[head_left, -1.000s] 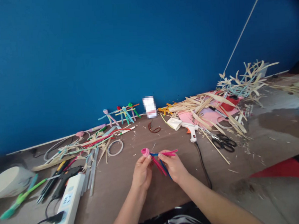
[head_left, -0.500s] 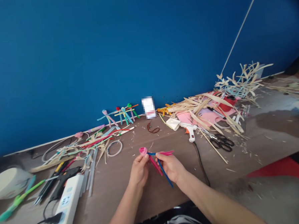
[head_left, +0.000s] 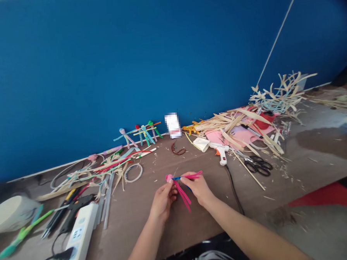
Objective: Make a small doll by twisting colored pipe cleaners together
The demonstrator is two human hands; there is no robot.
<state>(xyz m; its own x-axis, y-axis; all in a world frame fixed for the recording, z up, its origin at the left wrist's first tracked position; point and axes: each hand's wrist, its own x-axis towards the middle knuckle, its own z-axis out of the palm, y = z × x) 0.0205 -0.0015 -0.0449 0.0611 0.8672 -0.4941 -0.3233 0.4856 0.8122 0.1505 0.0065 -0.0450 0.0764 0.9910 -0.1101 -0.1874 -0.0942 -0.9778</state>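
Between my hands is a small figure of bent pipe cleaners (head_left: 184, 194), with a pink coiled head, pink limbs and a blue stem wound at its middle. My left hand (head_left: 163, 198) pinches it just below the head, thumb on top. With thumb and fingertips, my right hand (head_left: 198, 189) grips the blue stem and the pink strands that stick out to the right. Most of the loose blue end is hidden by the right hand. Several finished-looking pipe cleaner figures (head_left: 146, 134) lean against the blue wall.
A white glue gun (head_left: 221, 150) and black-handled scissors (head_left: 259, 165) lie right of my hands, beside a heap of pale strips (head_left: 234, 121). Leftward are a power strip (head_left: 78, 237), a black glue gun (head_left: 75, 209), a white tape roll (head_left: 130, 173) and a white bowl (head_left: 15, 212).
The figure has turned in my fingers: its pink lower strands now hang spread toward me, and the long blue end has swung behind my right hand. Both hands keep their pinch.
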